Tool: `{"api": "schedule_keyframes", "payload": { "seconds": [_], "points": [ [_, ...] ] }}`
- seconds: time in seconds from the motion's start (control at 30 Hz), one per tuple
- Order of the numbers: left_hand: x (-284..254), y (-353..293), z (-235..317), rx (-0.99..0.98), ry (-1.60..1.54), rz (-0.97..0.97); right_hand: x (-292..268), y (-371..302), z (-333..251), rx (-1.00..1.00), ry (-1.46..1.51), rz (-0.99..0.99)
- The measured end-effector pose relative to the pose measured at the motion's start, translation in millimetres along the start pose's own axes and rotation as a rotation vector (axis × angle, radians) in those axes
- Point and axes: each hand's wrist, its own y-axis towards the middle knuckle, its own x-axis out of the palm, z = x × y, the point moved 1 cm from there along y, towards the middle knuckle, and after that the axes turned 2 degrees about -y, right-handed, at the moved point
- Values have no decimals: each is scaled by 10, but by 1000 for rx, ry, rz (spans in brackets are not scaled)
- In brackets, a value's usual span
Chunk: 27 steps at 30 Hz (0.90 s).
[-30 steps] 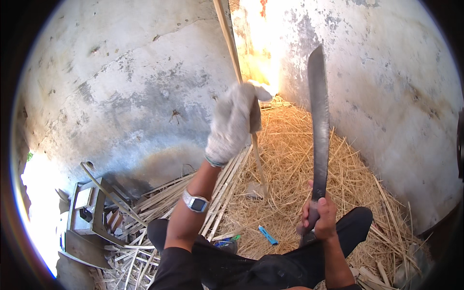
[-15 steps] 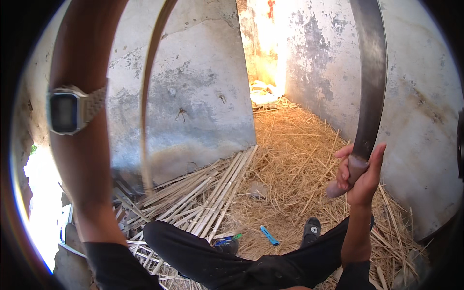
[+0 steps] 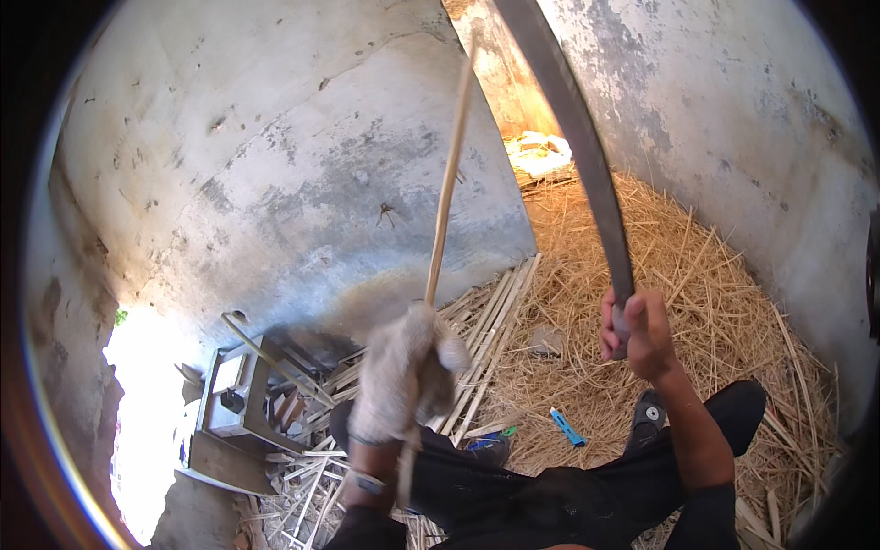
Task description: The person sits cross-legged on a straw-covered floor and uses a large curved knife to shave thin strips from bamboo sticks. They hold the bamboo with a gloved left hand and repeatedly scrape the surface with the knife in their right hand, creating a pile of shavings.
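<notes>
Patchy grey and white walls (image 3: 275, 183) are standing around us, and dry yellow straw (image 3: 706, 312) is lying in a heap below. Our left hand (image 3: 401, 378), wearing a greyish white cloth glove (image 3: 380, 403), is gripping a long, thin, pale wooden stick (image 3: 446, 202) that is pointing up. Our bare right hand (image 3: 644, 335) is squeezing a long, dark grey metal machete (image 3: 591, 156) by its handle, and its blade is rising right of the stick.

Blue tool (image 3: 567, 427) lying on straw-coloured shavings (image 3: 710, 293); grey box (image 3: 240, 422) near stained wall (image 3: 275, 137)
</notes>
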Motion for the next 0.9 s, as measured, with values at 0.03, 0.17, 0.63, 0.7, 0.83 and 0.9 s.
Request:
{"api": "schedule_keyframes", "payload": {
  "seconds": [0.03,0.17,0.63,0.7,0.83,0.9],
  "points": [
    [9,-133,-152,-66,-187,51,56,6,47,-7,-22,-67],
    [175,-230,-631,-197,-461,65,-81,87,92,-139,-720,-217],
    [272,-165,-1187,-337,-43,169,-270,-65,660,122,-1016,-468],
    [249,-158,-1316,-370,-156,186,-287,-84,656,149,-1017,-488],
    [315,-116,-1577,-461,-586,580,-271,-161,674,145,-1028,-503],
    [300,-125,-1585,-461,-653,537,-272,-173,695,158,-995,-489]
  ]
}}
